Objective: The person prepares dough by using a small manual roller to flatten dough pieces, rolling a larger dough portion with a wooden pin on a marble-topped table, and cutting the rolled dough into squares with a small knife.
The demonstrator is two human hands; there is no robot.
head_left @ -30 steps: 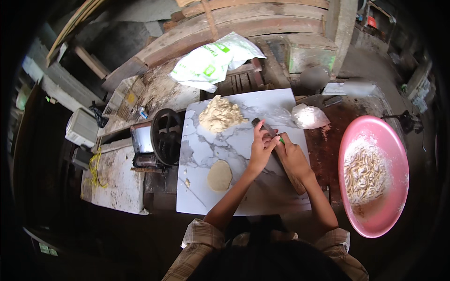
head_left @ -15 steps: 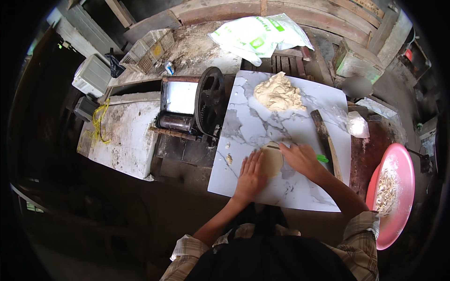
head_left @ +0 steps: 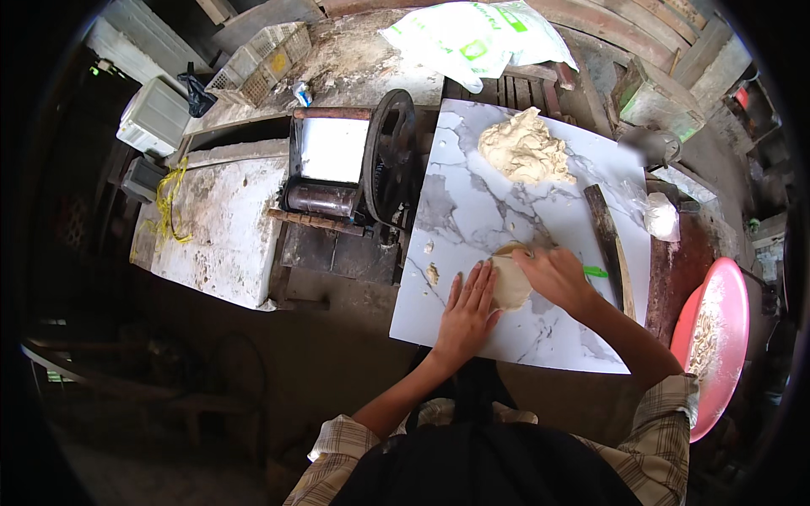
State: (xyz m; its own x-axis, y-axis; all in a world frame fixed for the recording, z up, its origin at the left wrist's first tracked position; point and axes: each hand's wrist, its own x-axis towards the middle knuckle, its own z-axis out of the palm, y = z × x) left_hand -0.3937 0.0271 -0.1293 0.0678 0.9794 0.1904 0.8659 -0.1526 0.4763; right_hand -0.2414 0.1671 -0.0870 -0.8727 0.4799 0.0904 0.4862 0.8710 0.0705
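Observation:
On the marbled board (head_left: 456, 198) lies a flat, pale round of dough (head_left: 511, 287). My left hand (head_left: 470, 310) rests flat on its left side, fingers stretched out. At its far edge my right hand (head_left: 553, 274) is closed around a thin blade-like tool (head_left: 526, 250), mostly hidden by the fingers. A narrow strip along that edge looks partly separate from the round. A green piece (head_left: 596, 271) shows just right of my right hand; whether it belongs to the tool I cannot tell. Farther back sits a large rough lump of dough (head_left: 527, 150).
A wooden stick (head_left: 609, 249) lies along the board's right side. Left stands a roller machine (head_left: 321, 200) with a big wheel (head_left: 390, 160). A pink basin (head_left: 726, 337) with floury pieces is at right, below a small clear bag (head_left: 661, 218). A white-green sack (head_left: 481, 38) lies behind.
The view has shifted, so the board and tables appear farther right and higher. My right hand stays at the round's far edge, where a strip now stands out more. My left hand still presses the dough.

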